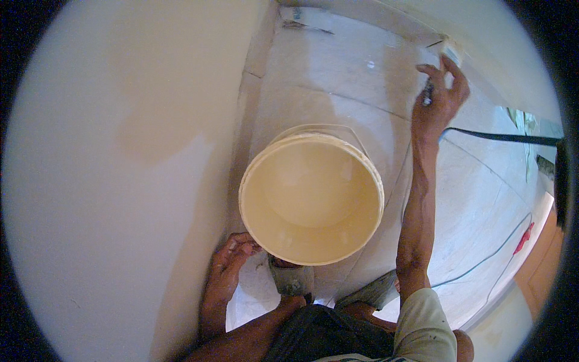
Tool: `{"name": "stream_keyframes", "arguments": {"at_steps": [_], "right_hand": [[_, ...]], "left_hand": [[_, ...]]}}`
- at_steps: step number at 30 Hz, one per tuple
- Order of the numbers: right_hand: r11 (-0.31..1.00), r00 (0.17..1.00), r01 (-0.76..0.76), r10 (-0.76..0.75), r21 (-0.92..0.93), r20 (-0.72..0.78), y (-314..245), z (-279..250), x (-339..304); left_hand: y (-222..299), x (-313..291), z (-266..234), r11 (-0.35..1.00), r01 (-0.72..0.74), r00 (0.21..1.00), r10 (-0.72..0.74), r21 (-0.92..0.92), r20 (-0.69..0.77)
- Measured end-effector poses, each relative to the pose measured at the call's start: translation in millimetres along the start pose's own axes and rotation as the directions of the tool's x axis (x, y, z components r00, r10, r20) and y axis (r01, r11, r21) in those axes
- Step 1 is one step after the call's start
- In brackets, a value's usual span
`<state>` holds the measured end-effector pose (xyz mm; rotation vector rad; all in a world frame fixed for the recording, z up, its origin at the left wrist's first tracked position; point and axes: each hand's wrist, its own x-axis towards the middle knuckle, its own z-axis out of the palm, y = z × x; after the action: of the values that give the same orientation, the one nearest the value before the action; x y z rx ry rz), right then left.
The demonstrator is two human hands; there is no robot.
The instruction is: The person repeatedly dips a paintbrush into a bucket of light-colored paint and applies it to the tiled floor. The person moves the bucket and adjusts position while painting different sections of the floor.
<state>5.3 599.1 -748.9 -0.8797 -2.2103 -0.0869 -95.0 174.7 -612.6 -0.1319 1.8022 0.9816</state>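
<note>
A large cream bucket stands in front of me, its open mouth facing up. Its inside is coated in smooth cream colour, and a thin wire handle rests against the far rim. My left hand is at the bucket's near left side, bent fingertips pressed to its edge. My right arm reaches far forward and right. There my right hand has its fingers apart, close to a small pale object by the wall's foot. A small dark, shiny thing shows beside the palm, too blurred to name.
A plain wall rises close on the left. Pale sheeting covers the floor, with creases and a few marks. On the right lie a dark strap-like band, a thin cable and a red item. My feet are beside the bucket.
</note>
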Motion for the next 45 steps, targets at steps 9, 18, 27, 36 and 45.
{"name": "stream_keyframes", "arguments": {"at_steps": [9,18,27,36,45], "right_hand": [[0.889,0.948,0.279,-0.315,0.363,0.043,-100,58,36],[0.949,0.987,0.160,-0.161,0.270,-0.017,-13,23,14],[0.954,0.991,0.135,-0.136,0.268,-0.017,-51,42,18],[0.740,0.862,0.399,-0.504,0.541,0.053,-119,84,53],[0.756,0.885,0.371,-0.464,0.539,0.043,-127,65,38]], "left_hand": [[-1,-1,3,0.997,0.040,0.998,-0.036,0.073,-0.058],[-5,1,-4,1.000,-0.024,1.000,0.024,0.013,-0.001],[3,0,3,1.000,0.003,0.999,-0.002,0.012,-0.033],[-10,-1,-1,0.999,0.034,0.999,-0.035,-0.023,-0.021],[-8,-3,-1,0.997,0.075,0.997,-0.074,0.024,-0.028]]}}
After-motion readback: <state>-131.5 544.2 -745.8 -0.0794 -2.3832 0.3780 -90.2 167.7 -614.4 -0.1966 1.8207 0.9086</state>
